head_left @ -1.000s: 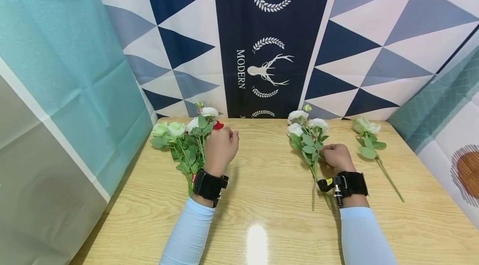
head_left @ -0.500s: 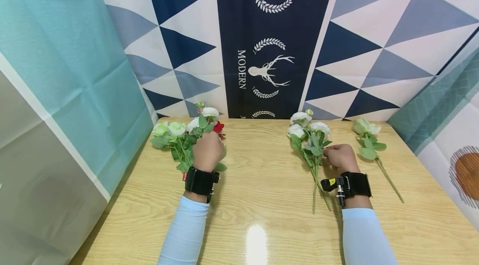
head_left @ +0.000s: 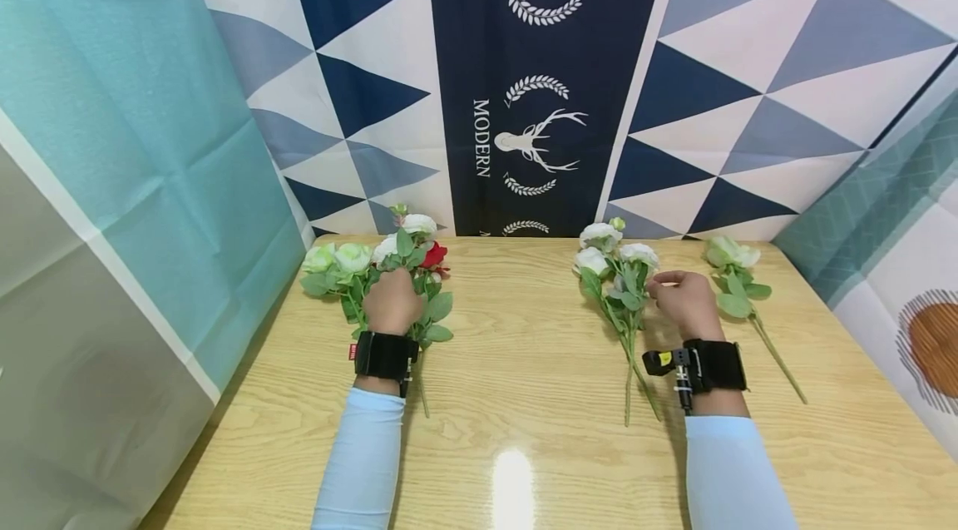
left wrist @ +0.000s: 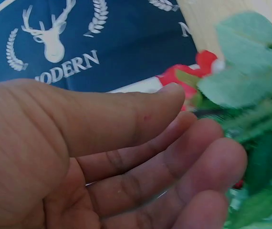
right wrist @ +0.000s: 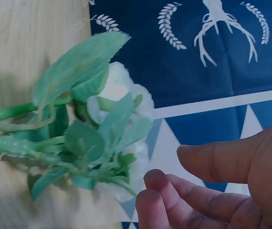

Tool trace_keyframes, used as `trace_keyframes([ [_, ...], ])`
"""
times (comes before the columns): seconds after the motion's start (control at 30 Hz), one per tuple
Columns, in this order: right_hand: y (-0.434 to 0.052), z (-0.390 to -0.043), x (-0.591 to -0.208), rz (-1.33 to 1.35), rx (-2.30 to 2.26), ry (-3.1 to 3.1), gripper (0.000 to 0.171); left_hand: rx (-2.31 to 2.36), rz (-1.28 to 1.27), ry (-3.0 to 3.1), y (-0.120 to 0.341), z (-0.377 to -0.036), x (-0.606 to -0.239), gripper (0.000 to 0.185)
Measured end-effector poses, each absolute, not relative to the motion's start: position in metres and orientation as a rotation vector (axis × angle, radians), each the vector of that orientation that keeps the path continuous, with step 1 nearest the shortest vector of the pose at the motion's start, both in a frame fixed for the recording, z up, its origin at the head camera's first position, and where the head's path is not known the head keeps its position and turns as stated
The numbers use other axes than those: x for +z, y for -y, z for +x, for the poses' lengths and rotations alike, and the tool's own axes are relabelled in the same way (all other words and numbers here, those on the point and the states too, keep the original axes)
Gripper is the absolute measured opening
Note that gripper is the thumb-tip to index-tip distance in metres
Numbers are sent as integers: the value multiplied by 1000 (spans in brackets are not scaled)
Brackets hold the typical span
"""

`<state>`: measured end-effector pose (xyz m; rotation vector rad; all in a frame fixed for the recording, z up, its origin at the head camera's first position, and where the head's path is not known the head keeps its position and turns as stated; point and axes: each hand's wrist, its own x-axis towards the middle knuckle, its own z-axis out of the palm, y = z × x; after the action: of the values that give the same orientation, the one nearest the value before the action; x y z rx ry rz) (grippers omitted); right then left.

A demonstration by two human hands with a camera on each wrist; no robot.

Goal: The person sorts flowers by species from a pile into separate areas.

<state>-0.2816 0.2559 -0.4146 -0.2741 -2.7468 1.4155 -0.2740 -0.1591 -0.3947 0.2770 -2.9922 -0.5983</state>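
My left hand (head_left: pixel 392 302) is over the left group of artificial flowers, its fingers loosely bent and nothing between thumb and fingertips in the left wrist view. Beside it lie a red flower (head_left: pixel 434 255), white flowers (head_left: pixel 419 225) and pale green flowers (head_left: pixel 353 259); the hand hides part of their stems. My right hand (head_left: pixel 683 300) is just right of a bunch of white flowers (head_left: pixel 638 255) with green leaves (right wrist: pixel 81 76). Its thumb and fingers stand apart, holding nothing in the right wrist view.
A single pale green flower (head_left: pixel 731 252) with a long stem lies at the right of the wooden table (head_left: pixel 539 347). A patterned cloth (head_left: pixel 546 56) hangs behind the table, and a teal and grey cloth (head_left: pixel 135 139) hangs at the left.
My left hand has moved left across its flowers, uncovering the red flower. My right hand has let go of the white flowers and lifted slightly away to the right.
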Motion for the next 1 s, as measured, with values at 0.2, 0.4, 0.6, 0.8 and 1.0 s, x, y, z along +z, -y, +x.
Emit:
trace_keyframes([
  [0.2, -252, -278, -405, -209, 1390, 2744, 50, -587, 323, 3011, 163, -280, -401, 14],
  [0.4, -244, -277, -397, -206, 1372, 2742, 52, -614, 426, 2952, 162, -282, -403, 12],
  [0.6, -241, -274, -391, -201, 1375, 2737, 52, -573, 495, 2918, 158, -282, -406, 14],
  [0.8, -241, -273, -389, -171, 1378, 2718, 54, -582, 475, 2923, 154, -282, -410, 13],
  [1.0, -243, -271, -387, -156, 1342, 2702, 54, -614, 432, 2961, 152, -283, -413, 6],
])
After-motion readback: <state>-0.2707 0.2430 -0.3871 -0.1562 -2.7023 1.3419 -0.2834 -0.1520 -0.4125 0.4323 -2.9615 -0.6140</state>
